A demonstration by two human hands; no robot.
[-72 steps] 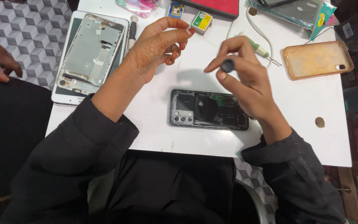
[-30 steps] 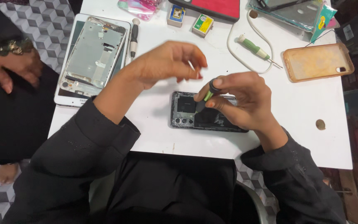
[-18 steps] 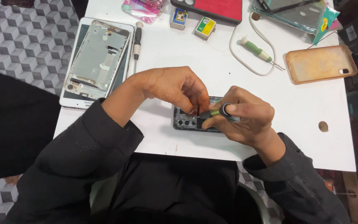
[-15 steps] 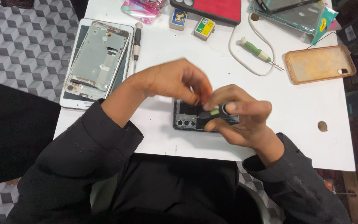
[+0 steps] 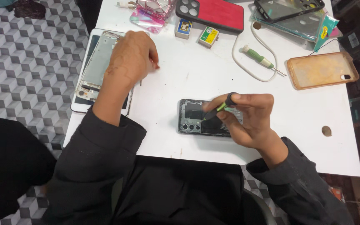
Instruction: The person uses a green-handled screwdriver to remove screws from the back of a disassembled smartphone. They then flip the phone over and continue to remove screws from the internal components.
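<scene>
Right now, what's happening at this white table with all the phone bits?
A person is working on an opened dark phone lying on the white table. The right hand holds a small green-and-black screwdriver, tip down on the phone's exposed insides. The left hand is off to the side, over the edge of a silver phone frame resting on a white tablet. Another green screwdriver, an orange case and a red case lie farther back.

Your hands sit apart on the table (image 5: pixel 167 83).
Your right hand (image 5: pixel 246 118) holds a screwdriver (image 5: pixel 219 107) over the opened phone (image 5: pixel 190 118) near the front edge; your left hand (image 5: pixel 132 56) rests behind and left, beside the phone frame (image 5: pixel 96 66) lying on a tablet (image 5: pixel 80 106).
</scene>
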